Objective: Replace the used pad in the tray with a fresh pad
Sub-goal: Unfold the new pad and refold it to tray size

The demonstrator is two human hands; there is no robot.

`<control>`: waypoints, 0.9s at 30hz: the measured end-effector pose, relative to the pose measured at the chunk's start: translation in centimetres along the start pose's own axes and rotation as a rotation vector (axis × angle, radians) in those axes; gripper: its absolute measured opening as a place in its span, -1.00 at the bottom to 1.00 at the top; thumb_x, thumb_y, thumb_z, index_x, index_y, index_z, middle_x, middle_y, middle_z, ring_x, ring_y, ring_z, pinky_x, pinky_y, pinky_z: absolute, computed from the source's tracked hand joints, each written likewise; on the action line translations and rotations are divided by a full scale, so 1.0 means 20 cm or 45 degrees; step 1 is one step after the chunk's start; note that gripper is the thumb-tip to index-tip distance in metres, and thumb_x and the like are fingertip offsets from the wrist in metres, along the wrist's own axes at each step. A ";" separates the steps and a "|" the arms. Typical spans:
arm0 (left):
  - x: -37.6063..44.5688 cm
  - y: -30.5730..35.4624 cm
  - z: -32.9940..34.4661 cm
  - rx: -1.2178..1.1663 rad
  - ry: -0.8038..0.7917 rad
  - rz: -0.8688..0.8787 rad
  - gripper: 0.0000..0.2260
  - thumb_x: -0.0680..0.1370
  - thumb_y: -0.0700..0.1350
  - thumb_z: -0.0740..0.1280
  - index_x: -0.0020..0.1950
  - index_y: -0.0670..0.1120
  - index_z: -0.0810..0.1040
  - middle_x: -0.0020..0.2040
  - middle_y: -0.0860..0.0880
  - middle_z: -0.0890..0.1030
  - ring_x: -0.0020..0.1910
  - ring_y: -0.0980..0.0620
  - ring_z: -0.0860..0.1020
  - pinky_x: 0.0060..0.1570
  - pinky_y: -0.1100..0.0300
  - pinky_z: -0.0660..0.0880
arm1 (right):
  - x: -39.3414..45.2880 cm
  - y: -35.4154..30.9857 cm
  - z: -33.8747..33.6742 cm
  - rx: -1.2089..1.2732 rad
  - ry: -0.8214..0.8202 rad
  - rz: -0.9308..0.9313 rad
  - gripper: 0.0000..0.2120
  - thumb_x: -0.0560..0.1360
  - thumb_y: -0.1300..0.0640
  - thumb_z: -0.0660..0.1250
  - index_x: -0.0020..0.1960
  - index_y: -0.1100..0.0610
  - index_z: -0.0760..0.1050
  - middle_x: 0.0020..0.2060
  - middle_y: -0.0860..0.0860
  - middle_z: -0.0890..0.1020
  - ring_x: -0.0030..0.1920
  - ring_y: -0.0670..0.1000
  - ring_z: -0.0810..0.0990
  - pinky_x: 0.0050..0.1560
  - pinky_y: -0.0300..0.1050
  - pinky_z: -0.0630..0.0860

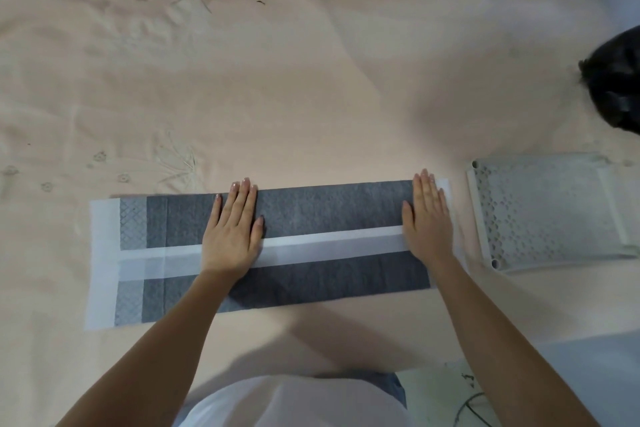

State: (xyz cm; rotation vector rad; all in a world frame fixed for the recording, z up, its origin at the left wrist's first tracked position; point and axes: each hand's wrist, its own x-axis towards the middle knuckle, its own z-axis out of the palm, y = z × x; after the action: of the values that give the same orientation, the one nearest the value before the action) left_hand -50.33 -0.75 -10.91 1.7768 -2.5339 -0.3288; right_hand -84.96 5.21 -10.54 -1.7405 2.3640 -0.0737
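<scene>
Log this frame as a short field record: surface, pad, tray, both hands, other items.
surface: peach bedsheet
pad: grey pad with white borders, folded into a long strip, flat on the sheet
tray: pale perforated tray, right of the pad, no pad visible in it
left hand: flat, palm down near the strip's middle, no grip
right hand: flat, palm down on the strip's right end, no grip
other: black bag at right edge

One head-worn camera looks steeply down, close over a peach sheet.
</scene>
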 end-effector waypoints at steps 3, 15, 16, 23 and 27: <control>0.00 0.00 0.00 -0.005 0.003 0.002 -0.47 0.61 0.05 -0.14 0.55 -0.13 0.01 0.55 -0.03 0.01 0.54 0.02 -0.05 0.51 0.02 -0.09 | 0.01 0.06 -0.01 0.014 0.032 0.001 -0.44 0.60 0.00 -0.11 0.54 0.21 -0.06 0.53 0.09 -0.01 0.53 0.01 -0.07 0.52 -0.05 -0.13; 0.01 0.00 -0.01 -0.047 -0.026 -0.008 -0.44 0.59 0.10 -0.18 0.54 -0.11 -0.03 0.55 -0.02 -0.01 0.52 0.06 -0.11 0.50 0.05 -0.15 | -0.02 -0.13 -0.06 0.161 0.135 0.227 -0.38 0.59 -0.08 -0.16 0.53 0.26 -0.09 0.53 0.15 -0.05 0.53 0.08 -0.13 0.52 0.08 -0.12; 0.01 0.00 -0.02 -0.083 -0.032 -0.006 -0.43 0.58 0.13 -0.19 0.54 -0.10 -0.04 0.55 0.00 -0.03 0.52 0.07 -0.14 0.50 0.07 -0.17 | -0.05 -0.25 -0.05 0.148 0.180 0.140 -0.40 0.60 -0.06 -0.15 0.52 0.27 -0.04 0.53 0.16 -0.02 0.53 0.09 -0.10 0.52 0.08 -0.10; 0.02 -0.04 -0.12 -0.403 -0.035 0.073 -0.39 0.54 0.14 -0.09 0.53 -0.11 0.09 0.54 -0.04 0.07 0.54 0.00 -0.03 0.49 0.09 -0.16 | -0.18 -1.10 0.17 0.009 -0.042 -0.413 -0.47 0.64 0.01 -0.13 0.53 0.20 -0.13 0.54 0.09 -0.09 0.53 0.03 -0.18 0.51 -0.02 -0.24; -0.03 -0.08 -0.08 -0.149 0.021 0.002 -0.52 0.65 -0.04 0.03 0.54 -0.15 0.04 0.55 -0.08 0.05 0.54 -0.03 -0.03 0.49 0.09 -0.21 | -0.19 -1.19 0.25 -0.139 -0.080 -0.418 -0.46 0.63 -0.02 -0.19 0.51 0.20 -0.24 0.53 0.10 -0.16 0.52 0.03 -0.24 0.48 -0.01 -0.32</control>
State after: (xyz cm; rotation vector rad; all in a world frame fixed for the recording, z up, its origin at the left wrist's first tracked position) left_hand -48.36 -0.90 -9.64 1.7288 -2.4498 -0.4501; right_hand -60.52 1.88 -11.00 -2.1340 2.0534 0.0611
